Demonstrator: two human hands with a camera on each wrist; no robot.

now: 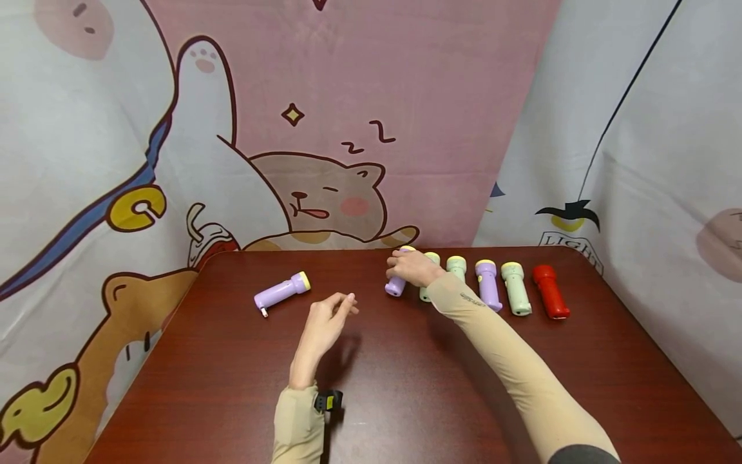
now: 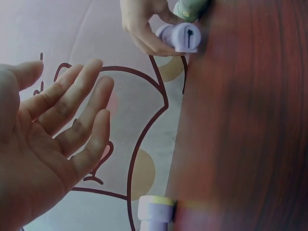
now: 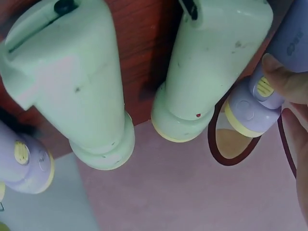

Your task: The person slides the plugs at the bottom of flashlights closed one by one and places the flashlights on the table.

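My right hand (image 1: 413,267) grips a purple flashlight (image 1: 395,286) with a yellow rim, at the left end of a row near the table's back edge. In the right wrist view, thumb and fingers pinch that flashlight (image 3: 250,110) near its yellow switch. Over the table, left of it, hovers my left hand (image 1: 326,322), holding nothing; the left wrist view shows its fingers (image 2: 79,115) loosely extended. Another purple flashlight (image 1: 281,293) lies apart on the left, its yellow-rimmed head pointing right and away. Part of the held flashlight is hidden by my right hand.
Right of the held flashlight run a green flashlight (image 1: 425,294), a second green one (image 1: 456,265), a purple one (image 1: 488,283), another green one (image 1: 516,289) and a red one (image 1: 551,292). My right forearm partly covers the row. A printed cloth (image 1: 440,129) hangs behind the table (image 1: 394,399).
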